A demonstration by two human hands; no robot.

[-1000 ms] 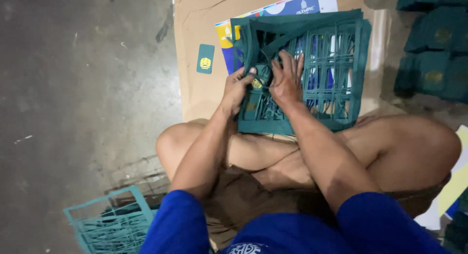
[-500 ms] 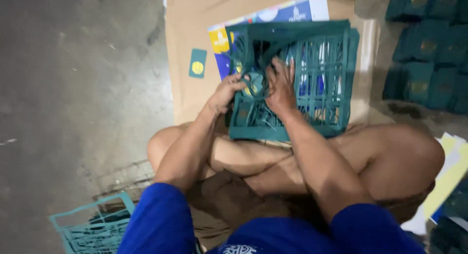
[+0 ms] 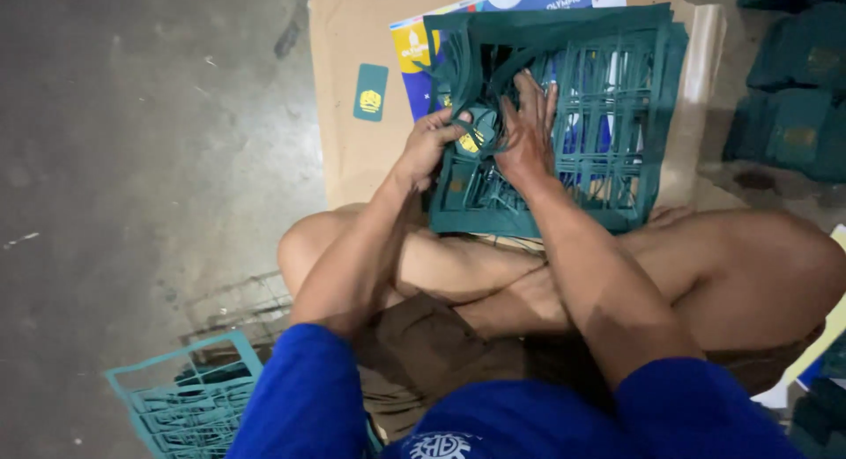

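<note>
A stack of dark green die-cut card sheets [image 3: 608, 115], cut into a grid of windows, lies on brown cardboard [image 3: 352, 159] in front of my crossed legs. My left hand [image 3: 427, 146] pinches a small green card piece with a yellow emblem [image 3: 471, 137] at the stack's left edge. My right hand [image 3: 529, 129] presses flat on the sheets beside it, fingers spread over the grid. One loose green label with a yellow emblem [image 3: 370, 92] lies on the cardboard to the left.
A printed blue, yellow and white sheet [image 3: 414, 49] lies under the stack. Piles of green pieces [image 3: 793, 98] sit at the right. A lighter teal grid of leftover frames [image 3: 181, 406] rests on the grey concrete floor [image 3: 132, 159] at lower left.
The view has shifted slightly. My left hand has moved up along the stack's left edge and now grips a small piece; my right hand stays pressed on the sheets.
</note>
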